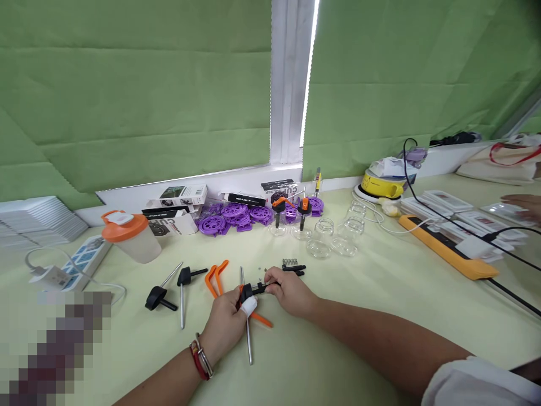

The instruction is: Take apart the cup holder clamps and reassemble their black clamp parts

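Observation:
Both hands meet over a small black and orange pump handle [255, 290] on the pale table. My left hand [226, 321], thumb wrapped in white tape, grips its near end, where a metal rod [249, 341] runs toward me. My right hand [291, 290] pinches the black far end. An orange lever [262, 320] sticks out beneath. Two loose orange levers [215, 277] lie just left, and a small spring with a black piece [291, 265] sits just beyond my right hand.
Two black handles with rods [171, 287] lie to the left. Behind are an orange-lidded cup [131, 234], purple wheels [236, 217], boxes [180, 196], glass cups [333, 234], a yellow device [382, 183] and an orange power strip [448, 248]. Another person's hand [524, 204] is at far right.

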Demonstrator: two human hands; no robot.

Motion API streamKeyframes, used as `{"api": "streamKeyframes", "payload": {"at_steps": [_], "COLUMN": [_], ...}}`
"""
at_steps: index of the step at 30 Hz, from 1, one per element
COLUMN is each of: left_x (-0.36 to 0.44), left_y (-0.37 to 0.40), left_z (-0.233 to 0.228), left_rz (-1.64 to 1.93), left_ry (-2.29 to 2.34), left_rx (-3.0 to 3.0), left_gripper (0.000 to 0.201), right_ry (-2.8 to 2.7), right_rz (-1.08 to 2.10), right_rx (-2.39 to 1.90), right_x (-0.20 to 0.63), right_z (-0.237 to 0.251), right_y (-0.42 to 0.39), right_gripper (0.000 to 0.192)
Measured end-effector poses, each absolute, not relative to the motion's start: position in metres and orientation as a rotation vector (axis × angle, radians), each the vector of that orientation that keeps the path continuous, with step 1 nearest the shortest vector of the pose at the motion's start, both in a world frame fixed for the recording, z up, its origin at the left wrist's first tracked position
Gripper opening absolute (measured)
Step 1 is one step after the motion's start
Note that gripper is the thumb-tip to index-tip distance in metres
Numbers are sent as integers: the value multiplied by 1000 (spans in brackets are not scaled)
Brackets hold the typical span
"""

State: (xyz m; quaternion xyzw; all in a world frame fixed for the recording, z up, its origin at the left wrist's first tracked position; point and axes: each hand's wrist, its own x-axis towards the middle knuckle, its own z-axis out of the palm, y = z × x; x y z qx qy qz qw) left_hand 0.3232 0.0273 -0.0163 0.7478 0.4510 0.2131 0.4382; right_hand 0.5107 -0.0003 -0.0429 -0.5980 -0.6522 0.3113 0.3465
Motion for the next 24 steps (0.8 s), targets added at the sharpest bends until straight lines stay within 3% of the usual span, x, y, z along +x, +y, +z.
{"api": "streamKeyframes", "payload": {"at_steps": [24], "left_x": [323], "left_y": [27], "left_z": [-18], "left_rz": [561], "left_ry": [1116], "left_rx": [1846], "left_gripper": [28], "right_ry": [-1695], "right_rz": [795], "right_rx": [-1556], "right_x": [512], "right_z": [-42], "right_y": [0], "right_gripper": [13]}}
